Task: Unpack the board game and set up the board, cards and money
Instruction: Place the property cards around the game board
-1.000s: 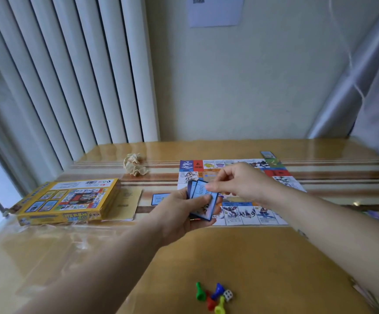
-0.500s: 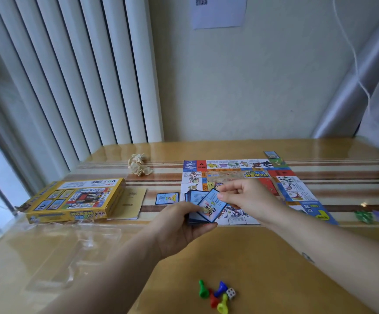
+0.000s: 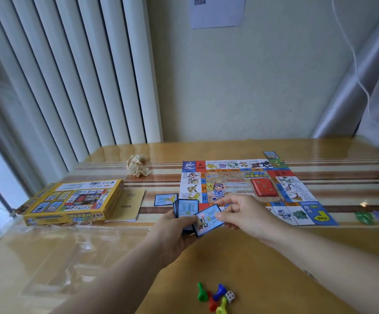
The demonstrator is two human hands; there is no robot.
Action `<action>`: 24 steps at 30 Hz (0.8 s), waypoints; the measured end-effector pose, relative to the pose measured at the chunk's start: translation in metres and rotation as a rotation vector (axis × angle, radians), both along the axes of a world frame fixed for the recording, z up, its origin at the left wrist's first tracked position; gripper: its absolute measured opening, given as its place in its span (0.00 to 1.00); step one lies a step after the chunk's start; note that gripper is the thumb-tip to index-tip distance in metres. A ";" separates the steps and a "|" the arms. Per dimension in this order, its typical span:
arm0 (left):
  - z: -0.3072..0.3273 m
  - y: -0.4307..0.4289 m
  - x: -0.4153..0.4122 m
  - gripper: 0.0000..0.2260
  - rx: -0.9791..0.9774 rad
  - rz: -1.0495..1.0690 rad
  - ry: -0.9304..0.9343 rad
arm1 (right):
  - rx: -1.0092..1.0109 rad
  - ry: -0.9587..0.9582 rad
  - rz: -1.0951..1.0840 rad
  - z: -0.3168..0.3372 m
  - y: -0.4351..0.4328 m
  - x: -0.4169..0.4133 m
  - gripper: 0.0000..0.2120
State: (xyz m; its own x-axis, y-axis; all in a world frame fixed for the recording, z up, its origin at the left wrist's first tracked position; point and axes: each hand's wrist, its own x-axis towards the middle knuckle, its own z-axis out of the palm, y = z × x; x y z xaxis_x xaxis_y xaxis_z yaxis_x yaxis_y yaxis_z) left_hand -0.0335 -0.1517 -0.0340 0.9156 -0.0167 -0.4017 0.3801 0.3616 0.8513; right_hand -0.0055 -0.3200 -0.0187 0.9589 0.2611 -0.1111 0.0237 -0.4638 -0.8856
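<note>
As left hand (image 3: 172, 234) grips the deck (image 3: 187, 208), right hand (image 3: 245, 214) pinches a card (image 3: 207, 220) slanting up-right.

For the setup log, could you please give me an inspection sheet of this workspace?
Surface: glossy wooden table, striped across the far half.
Job's things: game board laid flat; yellow box and booklet at left; loose card beside the board; pawns and die near the front edge.
Clutter: crumpled paper; clear plastic tray.
Grips: left hand holds card stack; right hand pinches front card.
Cables: white cord hanging at right.
Surroundings: vertical blinds, wall, paper sheet.
</note>
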 end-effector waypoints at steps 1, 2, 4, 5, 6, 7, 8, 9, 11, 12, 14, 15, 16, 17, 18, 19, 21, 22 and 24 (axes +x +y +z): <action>0.000 0.001 0.000 0.07 0.001 0.000 0.004 | 0.021 -0.006 -0.020 0.000 0.001 0.002 0.08; -0.001 0.003 0.002 0.07 0.002 0.000 0.008 | 0.040 -0.016 -0.042 0.001 0.002 0.006 0.06; 0.000 0.007 0.007 0.07 -0.016 0.013 0.010 | 0.078 -0.042 -0.085 0.004 0.007 0.016 0.03; 0.002 0.009 0.012 0.07 -0.028 0.033 -0.001 | 0.123 -0.043 -0.100 0.006 0.011 0.023 0.03; 0.004 0.011 0.019 0.07 -0.041 0.064 -0.019 | 0.184 -0.029 -0.108 0.007 0.017 0.030 0.03; 0.007 0.013 0.027 0.07 -0.056 0.098 -0.044 | 0.251 0.001 -0.107 0.008 0.024 0.035 0.05; 0.009 0.014 0.036 0.07 -0.071 0.130 -0.071 | 0.303 0.033 -0.098 0.009 0.031 0.041 0.06; 0.012 0.016 0.045 0.08 -0.083 0.154 -0.094 | 0.331 0.059 -0.085 0.009 0.039 0.046 0.06; 0.015 0.022 0.062 0.06 -0.097 0.186 -0.107 | 0.349 0.084 -0.081 0.011 0.054 0.061 0.06; 0.015 0.027 0.069 0.05 -0.094 0.198 -0.102 | 0.355 0.076 -0.101 0.013 0.059 0.072 0.06; 0.015 0.040 0.083 0.04 -0.077 0.237 -0.086 | 0.336 0.008 -0.155 0.018 0.068 0.098 0.09; 0.014 0.048 0.090 0.04 -0.074 0.271 -0.076 | 0.260 -0.059 -0.165 0.021 0.072 0.112 0.11; 0.013 0.056 0.097 0.04 -0.073 0.311 -0.063 | 0.131 -0.138 -0.147 0.024 0.076 0.125 0.13; 0.012 0.064 0.102 0.04 -0.066 0.344 -0.048 | -0.017 -0.204 -0.104 0.025 0.080 0.138 0.14; 0.010 0.070 0.107 0.05 -0.049 0.367 -0.036 | -0.146 -0.237 -0.042 0.025 0.085 0.149 0.14; 0.008 0.075 0.110 0.06 -0.030 0.380 -0.027 | -0.258 -0.245 0.028 0.023 0.091 0.159 0.15; 0.004 0.082 0.115 0.07 -0.004 0.402 -0.012 | -0.424 -0.251 0.165 0.015 0.102 0.174 0.15; 0.002 0.084 0.117 0.07 -0.001 0.411 -0.006 | -0.467 -0.260 0.211 0.011 0.107 0.179 0.15; 0.001 0.087 0.120 0.07 0.004 0.415 0.001 | -0.478 -0.266 0.256 0.003 0.116 0.190 0.13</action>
State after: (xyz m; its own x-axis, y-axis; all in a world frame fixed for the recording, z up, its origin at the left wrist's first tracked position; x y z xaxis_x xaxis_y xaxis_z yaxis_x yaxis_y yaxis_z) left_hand 0.0863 -0.0643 -0.0331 0.8439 0.3551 -0.4022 0.2042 0.4808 0.8527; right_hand 0.1842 -0.2038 -0.0161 0.8834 0.4671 -0.0380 0.3789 -0.7596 -0.5286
